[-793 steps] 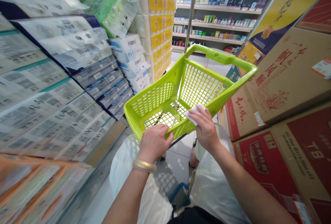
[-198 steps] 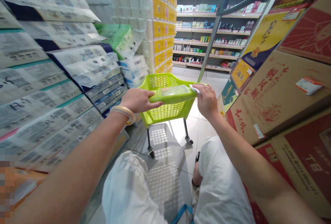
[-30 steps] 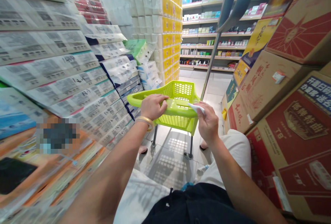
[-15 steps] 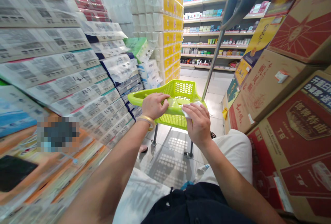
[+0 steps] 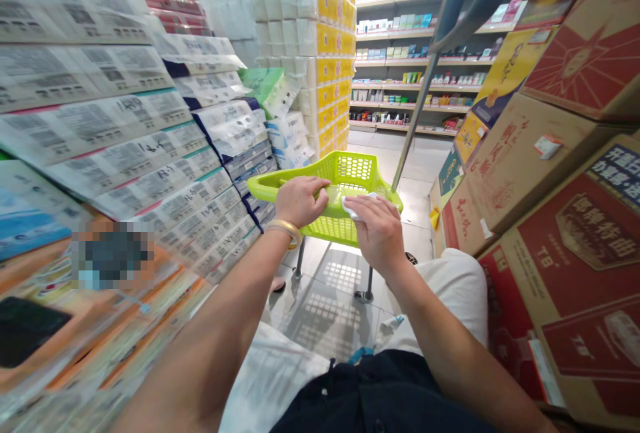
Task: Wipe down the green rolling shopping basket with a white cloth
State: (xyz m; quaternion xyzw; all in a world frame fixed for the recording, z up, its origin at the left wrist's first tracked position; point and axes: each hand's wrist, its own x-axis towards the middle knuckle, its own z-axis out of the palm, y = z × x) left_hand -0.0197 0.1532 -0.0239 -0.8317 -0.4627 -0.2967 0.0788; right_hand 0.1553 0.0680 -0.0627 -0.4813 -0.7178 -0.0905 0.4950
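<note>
A lime-green plastic shopping cart basket [image 5: 265,186] with a perforated body stands in front of me on metal legs with wheels. On the left part of its near rim my left hand [image 5: 301,201] is closed, a gold-coloured bangle at the wrist. My right hand [image 5: 381,228] holds a white wipe or folded tissue [image 5: 351,208] under its fingers, pressed on the same rim further right. The fingers partly cover the wipe. A grey metal pole [image 5: 414,120] with a curved handle rises at the basket's right side.
Stacked paper packs [image 5: 115,120] line the left. A phone [image 5: 27,330] lies on orange packs at lower left. A tall pile of yellow-and-white tissue rolls [image 5: 325,63] stands ahead. Cardboard boxes [image 5: 520,153] close the right side. Store shelves [image 5: 395,63] fill the back.
My right hand has slid a little to the left along the rim with the wipe, closer to my left hand. The left hand stays on the rim, almost unmoved.
</note>
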